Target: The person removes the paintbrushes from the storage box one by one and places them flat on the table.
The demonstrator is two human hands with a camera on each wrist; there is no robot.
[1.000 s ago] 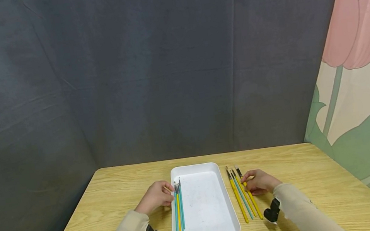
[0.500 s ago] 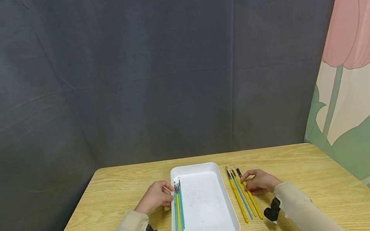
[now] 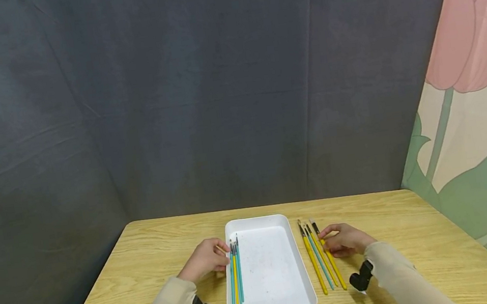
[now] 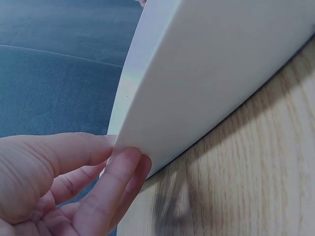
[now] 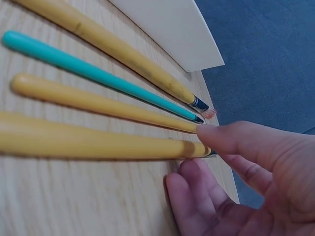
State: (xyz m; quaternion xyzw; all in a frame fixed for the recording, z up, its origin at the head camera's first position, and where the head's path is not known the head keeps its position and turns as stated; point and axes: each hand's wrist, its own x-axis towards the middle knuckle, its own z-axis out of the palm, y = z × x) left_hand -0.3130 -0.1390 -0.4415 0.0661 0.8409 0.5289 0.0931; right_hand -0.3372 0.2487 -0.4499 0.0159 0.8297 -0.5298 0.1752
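Note:
A white rectangular tray lies on the table. My left hand pinches its left rim; in the left wrist view the thumb lies on the edge and curled fingers press the outer wall. Inside the tray, along its left side, lie several slim teal and yellow paintbrushes. To the right of the tray several paintbrushes lie side by side. My right hand holds the rightmost, thick yellow paintbrush near its ferrule, thumb and fingers on opposite sides; the handle lies along the table.
Beside the held paintbrush lie a slimmer yellow paintbrush, a teal paintbrush and another thick yellow paintbrush. The wooden table ends at a dark curtain. A tulip mural is at the right.
The right hand has shifted very slightly to the right, and the head view has moved a touch. The left hand, tray and paintbrushes stay as they were.

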